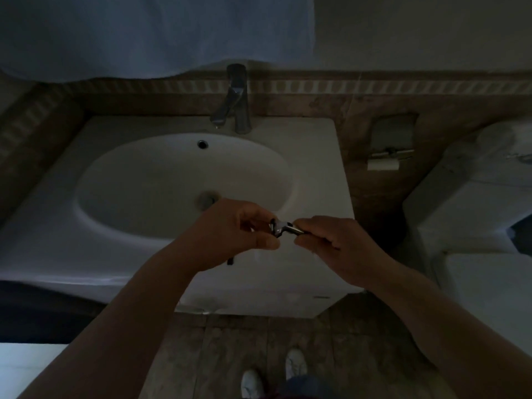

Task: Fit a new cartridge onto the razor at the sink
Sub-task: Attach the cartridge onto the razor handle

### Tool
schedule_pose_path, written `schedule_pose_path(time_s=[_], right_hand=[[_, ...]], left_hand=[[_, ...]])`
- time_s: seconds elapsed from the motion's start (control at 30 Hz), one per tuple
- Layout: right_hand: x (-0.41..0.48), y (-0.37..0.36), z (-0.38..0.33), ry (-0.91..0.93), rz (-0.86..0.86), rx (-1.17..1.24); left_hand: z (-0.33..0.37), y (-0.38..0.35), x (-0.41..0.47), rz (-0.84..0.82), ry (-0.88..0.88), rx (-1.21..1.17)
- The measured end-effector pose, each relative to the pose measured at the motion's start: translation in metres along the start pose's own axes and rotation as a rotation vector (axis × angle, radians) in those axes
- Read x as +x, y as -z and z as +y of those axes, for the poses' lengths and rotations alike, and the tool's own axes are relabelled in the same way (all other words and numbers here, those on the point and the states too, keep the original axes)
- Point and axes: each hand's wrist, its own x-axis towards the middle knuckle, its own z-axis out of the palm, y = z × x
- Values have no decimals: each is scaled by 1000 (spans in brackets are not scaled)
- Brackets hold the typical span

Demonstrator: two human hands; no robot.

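Two bare forearms reach in from the bottom edge, above a pair of pale shoes (295,367) on the tiled floor; the left hand (227,234) and right hand (339,249) meet over the front rim of the sink (115,254). The razor (285,228) lies between them; the right fingers (316,224) are clenched round its handle, with the head end jutting toward the left fingers (254,211); those are curled, forefinger above and thumb below, pinching at the head. The light is too dim to tell whether a cartridge already sits there; I judge the fitting itself to be in hand, the piece being lined up or pressed against the handle's end. The next move calls for a straight push along the handle until it seats, the right grip held firm. A small dark thing (229,260) lies on the surface just nearside of the left fingers; what it is I cannot tell.
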Motion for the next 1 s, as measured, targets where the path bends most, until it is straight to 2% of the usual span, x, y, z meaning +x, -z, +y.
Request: schedule_pose_path(time_s=[0.43,1.0], right_hand=[[-5,2,-2,-10,77,66],[-6,4,-5,-59,77,140]], left_hand=[[7,1,-5,26,-56,-41],[0,-2,-7,46,-62,-215]])
